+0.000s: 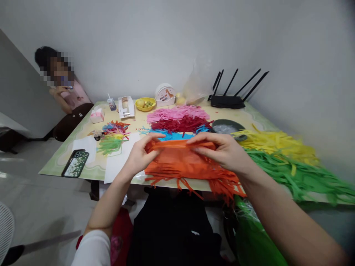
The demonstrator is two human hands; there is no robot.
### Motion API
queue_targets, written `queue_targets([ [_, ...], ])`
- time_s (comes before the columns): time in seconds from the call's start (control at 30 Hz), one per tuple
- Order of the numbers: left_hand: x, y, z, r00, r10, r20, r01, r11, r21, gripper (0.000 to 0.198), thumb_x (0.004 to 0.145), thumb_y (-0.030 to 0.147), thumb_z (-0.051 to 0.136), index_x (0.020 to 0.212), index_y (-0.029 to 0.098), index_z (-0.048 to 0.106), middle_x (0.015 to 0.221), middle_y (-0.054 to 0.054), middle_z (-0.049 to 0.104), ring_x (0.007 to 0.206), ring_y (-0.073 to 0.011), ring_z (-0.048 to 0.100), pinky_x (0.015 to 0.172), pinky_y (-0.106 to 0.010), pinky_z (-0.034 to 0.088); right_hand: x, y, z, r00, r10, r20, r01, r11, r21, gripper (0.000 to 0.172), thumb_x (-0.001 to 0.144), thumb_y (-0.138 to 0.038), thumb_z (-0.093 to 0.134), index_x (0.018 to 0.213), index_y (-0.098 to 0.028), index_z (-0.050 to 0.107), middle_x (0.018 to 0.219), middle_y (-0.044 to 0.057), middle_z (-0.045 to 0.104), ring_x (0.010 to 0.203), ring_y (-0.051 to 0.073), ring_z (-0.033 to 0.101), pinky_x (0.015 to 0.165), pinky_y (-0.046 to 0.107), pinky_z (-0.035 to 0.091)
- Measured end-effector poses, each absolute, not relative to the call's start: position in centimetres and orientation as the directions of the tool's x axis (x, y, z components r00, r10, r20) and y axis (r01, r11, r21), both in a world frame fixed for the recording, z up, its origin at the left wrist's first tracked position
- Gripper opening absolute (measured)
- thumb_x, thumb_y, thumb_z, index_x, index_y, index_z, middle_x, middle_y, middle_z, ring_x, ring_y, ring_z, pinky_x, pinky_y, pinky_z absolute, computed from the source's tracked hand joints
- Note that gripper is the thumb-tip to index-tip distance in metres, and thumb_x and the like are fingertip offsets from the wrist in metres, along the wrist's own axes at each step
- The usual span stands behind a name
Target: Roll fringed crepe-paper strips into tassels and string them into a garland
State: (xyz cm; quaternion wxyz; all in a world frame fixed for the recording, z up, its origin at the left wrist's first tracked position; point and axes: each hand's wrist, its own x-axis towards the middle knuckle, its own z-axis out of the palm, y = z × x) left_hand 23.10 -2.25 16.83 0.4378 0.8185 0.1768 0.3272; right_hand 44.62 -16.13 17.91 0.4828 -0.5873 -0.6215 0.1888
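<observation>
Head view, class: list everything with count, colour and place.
Fringed piles: six; orange pile front; blue pile, red pile, pink pile behind; yellow pile, green pile right
Small bundles: several, multicoloured, left
Phone: one, dark green, left
Paper sheets: two, white, left
Tissue box: one, pink, back
Carton: one, bluish, back
Packet: one, white, back
Fruit dish: one, yellow, back
Holder: one, white, back
Plastic bags: two; clear bag back, green bag below
Router: one, black, back
Bowl: one, dark green, right
Table: one, pale yellow, underneath
Person: one, pink top, far left
Left hand, right hand: two, bare, on orange pile
</observation>
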Motion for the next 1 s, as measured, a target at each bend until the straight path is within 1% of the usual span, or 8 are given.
queue_targets([
  [0.13,23.1,-2.0,16.3,0.754,0.558,0.347,-0.13,-0.391,0.911,0.02,0.081,0.019,0.062,0.097,0.019,0.074,0.086,-0.003,0.069,0.066,-0.0112,0.059,0.059,-0.022,0.047,44.9,-16.5,18.1,0.08,0.885,0.459,0.535,0.351,-0.768,0.008,0.083,-0.024,0.066,0.085,-0.023,0.074,0.085,0.003,0.069,0.079,0.017,0.063,0.075,0.028,0.048],
  [0.3,21.7,-1.4,17.0,0.799,0.443,0.407,-0.196,-0.448,0.872,0.017,0.081,0.016,0.06,0.08,0.02,0.077,0.085,-0.006,0.067,0.085,-0.0163,0.06,0.073,-0.026,0.047,45.7,-16.9,18.5,-0.029,0.89,0.454,0.521,0.401,-0.753,0.014,0.085,-0.032,0.065,0.085,-0.024,0.076,0.092,0.007,0.067,0.086,0.02,0.062,0.079,0.032,0.048],
  [0.4,21.0,-1.0,17.8,0.871,0.338,0.357,-0.161,-0.49,0.857,0.02,0.083,0.031,0.063,0.091,0.019,0.077,0.101,-0.01,0.067,0.098,-0.0223,0.06,0.083,-0.031,0.048,46.1,-17.2,19.1,-0.112,0.902,0.417,0.562,0.403,-0.722,0.021,0.086,-0.038,0.063,0.097,-0.026,0.076,0.102,0.007,0.065,0.096,0.022,0.062,0.087,0.033,0.047],
  [0.53,21.3,-1.1,18.8,0.887,0.352,0.298,-0.106,-0.473,0.875,0.048,0.083,0.051,0.062,0.121,0.022,0.066,0.119,-0.011,0.065,0.109,-0.0253,0.059,0.088,-0.032,0.047,46.0,-17.3,19.7,-0.183,0.884,0.429,0.589,0.448,-0.673,0.028,0.092,-0.039,0.053,0.1,-0.024,0.076,0.102,0.008,0.065,0.093,0.02,0.063,0.083,0.031,0.049],
  [0.63,22.3,-1.6,19.6,0.89,0.429,0.154,0.102,-0.517,0.85,0.038,0.08,0.047,0.067,0.104,0.018,0.071,0.096,-0.006,0.07,0.086,-0.0181,0.062,0.071,-0.024,0.046,45.6,-17.3,20.1,-0.204,0.877,0.435,0.644,0.455,-0.615,0.023,0.091,-0.033,0.055,0.098,-0.023,0.075,0.1,0.008,0.066,0.09,0.019,0.064,0.079,0.029,0.05],
  [0.77,23.2,-2.1,20.0,0.911,0.41,0.033,0.225,-0.564,0.795,0.034,0.084,0.04,0.062,0.063,0.013,0.066,0.055,0.002,0.056,0.053,-0.009,0.046,0.053,-0.022,0.034,45.2,-17.6,20.4,-0.175,0.904,0.39,0.694,0.394,-0.603,0.022,0.091,-0.033,0.055,0.085,-0.021,0.072,0.092,0.007,0.068,0.081,0.017,0.064,0.071,0.028,0.049],
  [0.9,23.5,-2.1,19.6,0.899,0.419,0.129,0.198,-0.65,0.734,0.029,0.081,0.035,0.066,0.061,0.014,0.064,0.058,0.002,0.058,0.058,-0.0093,0.047,0.057,-0.022,0.034,44.6,-17.3,20.8,0.022,0.94,0.34,0.757,0.207,-0.62,0.022,0.087,-0.04,0.062,0.097,-0.02,0.066,0.091,0.005,0.071,0.079,0.019,0.065,0.069,0.028,0.048],
  [1.0,23.5,-2.0,19.3,0.89,0.431,0.15,0.205,-0.67,0.713,0.025,0.08,0.034,0.068,0.065,0.014,0.066,0.06,0.003,0.058,0.06,-0.0101,0.05,0.058,-0.022,0.035,44.2,-16.7,21.0,-0.029,0.966,0.259,0.843,0.163,-0.512,0.019,0.087,-0.036,0.062,0.095,-0.02,0.067,0.087,0.004,0.072,0.076,0.018,0.065,0.068,0.028,0.045],
])
